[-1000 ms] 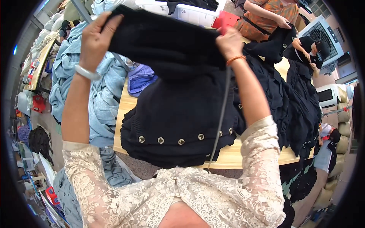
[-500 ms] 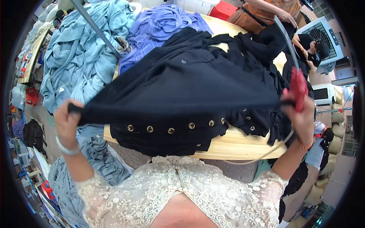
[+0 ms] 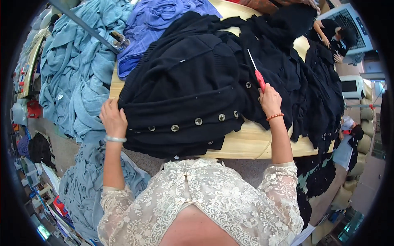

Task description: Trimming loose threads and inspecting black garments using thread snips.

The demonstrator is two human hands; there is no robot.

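A black cardigan (image 3: 184, 94) (round metal buttons along one edge) lies spread on the wooden bench (image 3: 250, 143). The left hand (image 3: 113, 119) grips its left edge, fingers curled into the knit. The right hand (image 3: 269, 100) is closed on red-handled snips (image 3: 257, 76), resting on the cardigan's right side.

Garment workshop. Pale wooden worktable (image 3: 250, 144) was buried under heaps of black knitted cardigans with metal buttons (image 3: 193, 94); light blue knitwear piles (image 3: 69, 78) and purple knit (image 3: 160, 20) alongside. Another worker (image 3: 334, 35) sat handling black cloth beyond. Cluttered shelves at left.
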